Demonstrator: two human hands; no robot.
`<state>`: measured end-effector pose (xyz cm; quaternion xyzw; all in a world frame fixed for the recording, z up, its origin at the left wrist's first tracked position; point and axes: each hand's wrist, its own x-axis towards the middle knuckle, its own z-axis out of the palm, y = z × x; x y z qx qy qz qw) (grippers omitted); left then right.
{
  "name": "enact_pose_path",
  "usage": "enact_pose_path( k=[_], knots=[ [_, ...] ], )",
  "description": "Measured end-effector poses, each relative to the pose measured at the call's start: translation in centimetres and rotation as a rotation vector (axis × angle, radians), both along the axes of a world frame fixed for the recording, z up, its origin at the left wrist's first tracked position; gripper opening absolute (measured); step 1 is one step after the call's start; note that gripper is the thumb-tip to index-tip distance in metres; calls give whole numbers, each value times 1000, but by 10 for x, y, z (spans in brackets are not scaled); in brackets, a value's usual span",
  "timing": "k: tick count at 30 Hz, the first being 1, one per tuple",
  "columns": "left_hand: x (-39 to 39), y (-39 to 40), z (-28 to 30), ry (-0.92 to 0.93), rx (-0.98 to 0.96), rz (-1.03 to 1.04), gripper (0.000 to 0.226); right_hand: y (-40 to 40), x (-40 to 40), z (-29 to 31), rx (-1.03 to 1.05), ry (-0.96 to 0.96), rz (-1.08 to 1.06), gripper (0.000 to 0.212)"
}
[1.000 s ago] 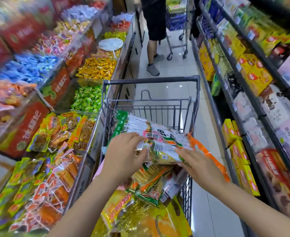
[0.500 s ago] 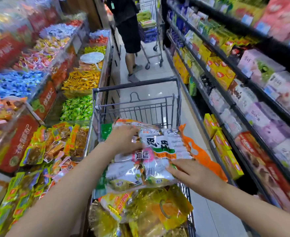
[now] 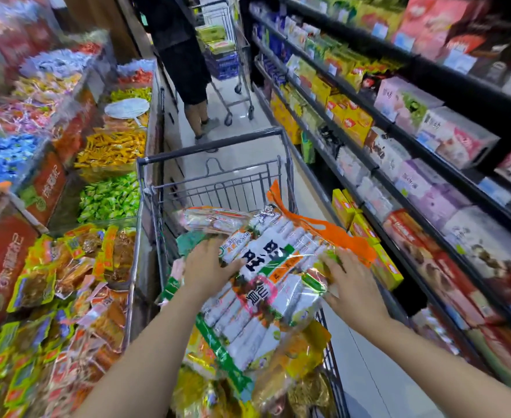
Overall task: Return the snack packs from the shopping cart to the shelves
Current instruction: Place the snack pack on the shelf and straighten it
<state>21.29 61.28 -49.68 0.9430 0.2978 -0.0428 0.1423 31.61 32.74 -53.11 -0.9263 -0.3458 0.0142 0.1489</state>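
Here, head view only: the person's left hand (image 3: 207, 267) grips the left edge of a big clear snack pack (image 3: 260, 285) w/ white sticks inside, thumb over the top face, fingers curled under and mostly hidden by the wrapper. Right hand (image 3: 352, 285) lies on the pack's right edge w/ fingers spread fairly straight; whether any fingertip hooks beneath can't be told, as the film covers them. The pack sits tilted between both hands, above the shopping cart (image 3: 212, 164), its near end dipping toward the wearer. An orange handle strip (image 3: 323, 230) runs from the pack's far end, just past the right hand. A second, smaller pack (image 3: 215, 220) lies just beyond the left hand, touching the big one; its print is too blurred to read. Under the hands, yellow & gold bags (image 3: 302, 354) fill the cart; how many can't be counted, since the big pack hides most. Left of the left hand, bins of wrapped sweets (image 3: 109, 200) are smeared w/ motion blur. Right of the right hand, shelves (image 3: 429, 203) hold boxes, the lower rows cut off by the frame edge. Far beyond the cart, another person (image 3: 185, 70) stands by a second cart (image 3: 233, 82), seen only from shoulders down.
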Motion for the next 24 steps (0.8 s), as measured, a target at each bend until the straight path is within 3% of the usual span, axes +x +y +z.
enact_pose_path(
  k=[3, 6, 9, 11, 15, 20, 24],
  knots=[
    [-12, 4, -6, 28, -25, 36, 90, -1, -23, -3, 127, 136, -177, 76],
    [-28, 9, -7, 54, -236, 75, 96, 3, -45, 1, 343, 152, -306, 75],
    [-49, 11, -9, 17, -359, 148, 93, 8, -64, 1, 532, 453, -428, 84],
    [-64, 11, -16, -7, -391, 230, 100, 14, -77, 1, 522, 742, -464, 93],
    [-81, 8, -25, -51, -385, 329, 119, 30, -103, 1, 291, 968, -283, 78],
    [-89, 10, -23, -78, -582, 334, 103, 38, -115, 11, 388, 931, -314, 46],
    [-93, 10, -6, -128, -695, 316, 90, 33, -104, 28, 513, 835, -319, 70]
  ],
)
